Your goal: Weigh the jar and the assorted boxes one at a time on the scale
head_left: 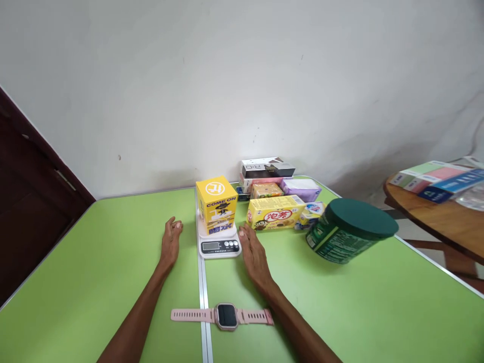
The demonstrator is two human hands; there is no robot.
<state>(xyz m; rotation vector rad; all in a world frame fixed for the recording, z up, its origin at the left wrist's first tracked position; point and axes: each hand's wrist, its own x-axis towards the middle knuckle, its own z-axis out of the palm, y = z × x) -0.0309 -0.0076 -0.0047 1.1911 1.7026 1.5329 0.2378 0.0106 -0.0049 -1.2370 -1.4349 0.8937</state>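
A yellow cube-shaped box point(216, 201) printed "COME ON" rests on a white digital kitchen scale point(221, 255), whose display looks blank. To the left of the scale, my left hand point(171, 243) lies on its edge on the table, loosely curved and holding nothing. My right hand point(255, 253) is close beside the scale's right edge, fingers stretched forward and holding nothing; I cannot tell whether it touches the scale. Between my forearms a pink-strapped smartwatch point(227, 316) lies flat with its strap unfastened and its screen dark.
Behind my right hand stand a yellow snack box point(276, 212), a purple tissue pack point(301, 189), an orange pack point(266, 190) and stacked boxes point(267, 168). A green canister point(348, 232) is at the right. A metal seam crosses the green table point(113, 252); a wooden table point(449, 222) stands beyond.
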